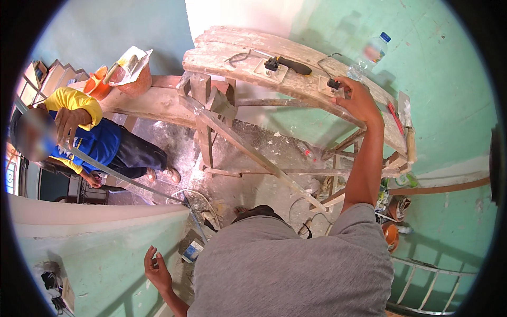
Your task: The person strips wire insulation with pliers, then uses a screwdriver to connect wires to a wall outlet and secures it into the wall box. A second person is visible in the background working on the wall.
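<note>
My right hand [361, 100] reaches over a paint-spattered plank bench [222, 43], with fingers and thumb closed around the edge of a white electrical wall plate [326, 86] bearing a black fitting. A similar white plate [262, 70] with a black fitting lies farther left. Beside it rests a screwdriver [294, 65] with a black and yellow handle. A bent metal rod [324, 64] and a clear water bottle [368, 57] with a blue cap are near my right hand. Low on the left, my left hand [157, 269] hangs with nothing in it, fingers loosely apart.
A red-handled tool [395, 117] and a scraper [405, 111] lie at the bench's right end. Orange buckets [136, 83] stand on a lower plank at left. A person in blue and yellow [100, 137] stands left. Cables [198, 195] cross the dusty floor.
</note>
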`<state>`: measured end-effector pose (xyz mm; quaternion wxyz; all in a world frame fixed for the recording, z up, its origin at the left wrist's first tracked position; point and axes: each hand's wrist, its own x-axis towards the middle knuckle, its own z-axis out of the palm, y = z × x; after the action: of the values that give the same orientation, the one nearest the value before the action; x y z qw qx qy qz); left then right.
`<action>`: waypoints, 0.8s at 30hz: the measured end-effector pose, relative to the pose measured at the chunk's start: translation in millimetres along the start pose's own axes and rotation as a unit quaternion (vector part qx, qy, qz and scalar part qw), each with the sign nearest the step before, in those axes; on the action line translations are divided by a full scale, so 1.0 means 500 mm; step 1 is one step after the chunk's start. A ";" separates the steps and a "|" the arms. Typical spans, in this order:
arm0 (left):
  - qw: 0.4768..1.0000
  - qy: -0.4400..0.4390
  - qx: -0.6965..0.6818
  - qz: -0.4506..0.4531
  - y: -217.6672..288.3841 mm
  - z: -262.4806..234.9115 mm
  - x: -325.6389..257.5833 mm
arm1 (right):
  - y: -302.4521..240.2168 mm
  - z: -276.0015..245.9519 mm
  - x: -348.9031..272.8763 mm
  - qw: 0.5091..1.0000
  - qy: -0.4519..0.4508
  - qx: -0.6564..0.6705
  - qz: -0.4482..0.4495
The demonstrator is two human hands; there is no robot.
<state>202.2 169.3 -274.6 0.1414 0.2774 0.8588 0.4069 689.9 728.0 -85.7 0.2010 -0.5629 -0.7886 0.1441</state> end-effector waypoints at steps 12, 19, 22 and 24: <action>0.999 -0.034 -0.003 -0.001 0.002 0.049 0.009 | -0.028 0.055 -0.069 0.747 -0.008 0.663 -0.046; 0.998 -0.055 -0.024 -0.013 0.081 0.075 0.015 | -0.150 0.192 -0.073 0.603 -0.177 0.776 -0.050; 0.993 -0.067 -0.094 -0.015 0.144 0.083 0.032 | -0.235 0.280 -0.086 0.569 -0.288 0.770 -0.029; 0.980 -0.064 -0.190 0.004 0.204 0.094 0.058 | -0.285 0.350 -0.102 0.538 -0.364 0.760 -0.020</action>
<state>237.9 268.2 -225.3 0.2448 0.2740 0.7538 0.5448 502.2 633.2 -182.3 0.2518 -0.0821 -0.3988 0.8780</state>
